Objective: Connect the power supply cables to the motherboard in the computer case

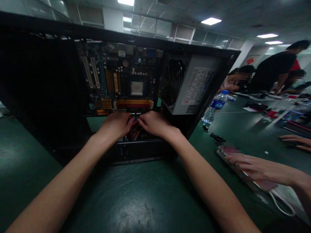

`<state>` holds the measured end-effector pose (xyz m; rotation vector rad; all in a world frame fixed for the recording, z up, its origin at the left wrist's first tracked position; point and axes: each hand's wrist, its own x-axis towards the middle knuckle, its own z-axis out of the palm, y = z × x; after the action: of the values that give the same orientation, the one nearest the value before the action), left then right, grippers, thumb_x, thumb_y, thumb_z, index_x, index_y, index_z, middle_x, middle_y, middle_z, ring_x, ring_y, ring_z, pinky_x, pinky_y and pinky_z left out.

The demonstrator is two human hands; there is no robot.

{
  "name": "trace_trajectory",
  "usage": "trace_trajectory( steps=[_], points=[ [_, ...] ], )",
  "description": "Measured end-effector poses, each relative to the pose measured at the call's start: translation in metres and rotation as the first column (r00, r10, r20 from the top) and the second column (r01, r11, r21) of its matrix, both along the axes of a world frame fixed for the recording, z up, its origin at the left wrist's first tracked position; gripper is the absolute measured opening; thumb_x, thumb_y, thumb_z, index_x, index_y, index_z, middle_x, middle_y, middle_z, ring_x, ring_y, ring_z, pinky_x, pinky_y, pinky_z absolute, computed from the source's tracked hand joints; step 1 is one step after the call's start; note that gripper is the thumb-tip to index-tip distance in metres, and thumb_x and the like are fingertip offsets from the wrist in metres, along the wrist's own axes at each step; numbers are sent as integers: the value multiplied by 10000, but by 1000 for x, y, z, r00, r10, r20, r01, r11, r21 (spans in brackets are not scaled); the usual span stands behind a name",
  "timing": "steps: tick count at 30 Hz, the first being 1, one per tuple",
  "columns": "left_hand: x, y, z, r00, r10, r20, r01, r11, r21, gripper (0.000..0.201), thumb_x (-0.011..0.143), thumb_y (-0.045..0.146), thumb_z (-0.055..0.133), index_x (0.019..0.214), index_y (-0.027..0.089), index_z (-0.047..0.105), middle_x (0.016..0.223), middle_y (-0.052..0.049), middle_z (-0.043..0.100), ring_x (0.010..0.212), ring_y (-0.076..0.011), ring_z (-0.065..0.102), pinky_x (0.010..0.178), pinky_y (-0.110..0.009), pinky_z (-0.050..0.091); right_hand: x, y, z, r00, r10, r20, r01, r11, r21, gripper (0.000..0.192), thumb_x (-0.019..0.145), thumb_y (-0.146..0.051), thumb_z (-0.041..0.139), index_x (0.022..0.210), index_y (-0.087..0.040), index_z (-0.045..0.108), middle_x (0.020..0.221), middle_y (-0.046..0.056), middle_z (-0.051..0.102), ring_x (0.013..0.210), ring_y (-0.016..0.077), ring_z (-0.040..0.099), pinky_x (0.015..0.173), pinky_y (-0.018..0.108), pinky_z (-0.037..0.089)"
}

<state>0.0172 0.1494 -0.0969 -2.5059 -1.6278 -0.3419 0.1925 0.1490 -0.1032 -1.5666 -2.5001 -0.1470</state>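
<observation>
A black computer case (70,32) stands open-sided in front of me, with its motherboard (127,63) and a grey power supply (196,87) showing. My left hand (119,123) and my right hand (153,122) reach into its lower part, just below the yellow and red memory slots (133,103). A bundle of coloured power cables (135,132) runs between them. The fingers of both hands are bent and closed on the cables, close together. Exactly which wire or plug each fingertip pinches is hidden. A bare square processor (136,88) sits above the slots.
The case rests on a green table (133,200). Right of it stand a water bottle (216,106) and a small black item (218,137). Another person's hand (260,170) holds a phone (230,152) at the right. More people (273,68) and bottles are farther back.
</observation>
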Motion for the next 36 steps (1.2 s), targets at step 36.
trace_trajectory(
  steps=[36],
  points=[
    [-2, 2, -3, 999, -25, 21, 25, 1000, 1, 379, 1001, 349, 405, 936, 172, 734, 938, -129, 757, 901, -292, 715, 707, -347, 463, 2, 1, -3, 999, 32, 4, -32, 999, -12, 354, 1054, -320, 391, 1099, -157, 702, 1035, 127, 739, 923, 230, 716, 696, 265, 419]
  ],
)
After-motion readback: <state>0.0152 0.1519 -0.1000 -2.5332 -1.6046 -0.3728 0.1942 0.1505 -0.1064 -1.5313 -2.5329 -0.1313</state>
